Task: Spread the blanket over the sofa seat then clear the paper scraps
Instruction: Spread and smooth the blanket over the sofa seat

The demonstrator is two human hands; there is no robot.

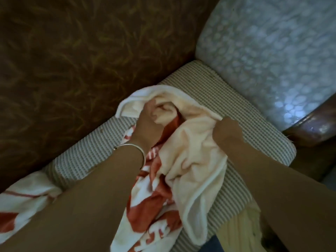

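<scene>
A soft blanket [189,157], cream on one side and red-and-white patterned on the other, lies bunched on the sofa seat [214,88], which has a grey ribbed cover. My left hand [148,124], with a thin bangle on the wrist, grips a fold near the blanket's upper edge. My right hand [227,131] pinches the cream edge further right. Both forearms reach in from below. More of the blanket [23,202] hangs at the lower left. No paper scraps are visible.
The dark brown patterned sofa backrest [76,60] fills the upper left. A pale blue-white spotted cover [276,51] drapes the armrest at the right, with shiny dark wood [316,128] below it. A light wooden surface [241,226] shows at the seat's front edge.
</scene>
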